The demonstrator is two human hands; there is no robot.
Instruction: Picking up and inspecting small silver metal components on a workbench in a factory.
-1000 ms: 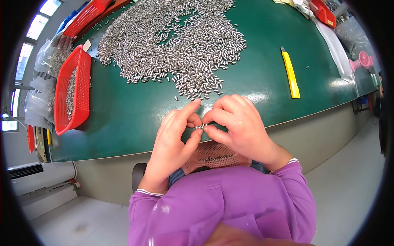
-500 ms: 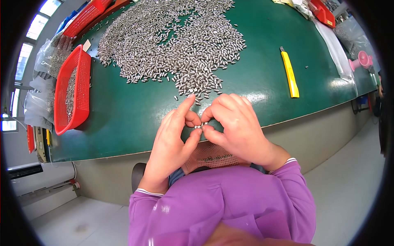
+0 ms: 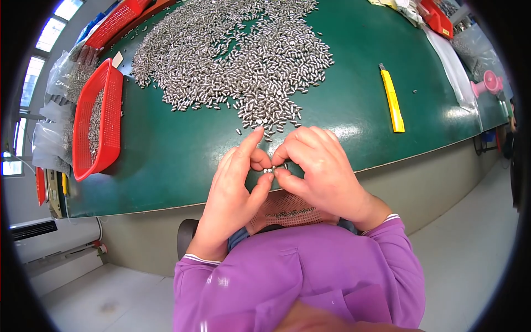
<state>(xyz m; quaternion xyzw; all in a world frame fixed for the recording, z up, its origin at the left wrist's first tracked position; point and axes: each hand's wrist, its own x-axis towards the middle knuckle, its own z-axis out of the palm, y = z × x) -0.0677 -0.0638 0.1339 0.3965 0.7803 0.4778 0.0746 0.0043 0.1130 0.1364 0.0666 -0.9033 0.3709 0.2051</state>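
Over the table's near edge, my left hand (image 3: 229,180) and my right hand (image 3: 318,169) meet with the fingertips of each pinched together. Small shiny metal pieces (image 3: 267,171) sit between the left thumb and forefinger. Another small dark-silver metal piece (image 3: 285,165) shows at the right fingertips; its exact shape is too small to tell. Just beyond my hands spreads a large heap of small pointed metal pieces (image 3: 265,72). Below them, near my lap, a pinkish mesh basket (image 3: 282,203) holds some of the same pieces.
A red plastic basket (image 3: 115,122) with metal pieces stands at the left. On the right of the green table (image 3: 354,105) lies a yellow utility knife (image 3: 392,105). Clear bags of pieces (image 3: 55,135) line the left edge; a pink small fan-like object (image 3: 488,83) stands far right.
The hands stay almost in place. A small metal piece now shows farther right along the right hand's fingertips, and the fingers have shifted slightly around the pieces.
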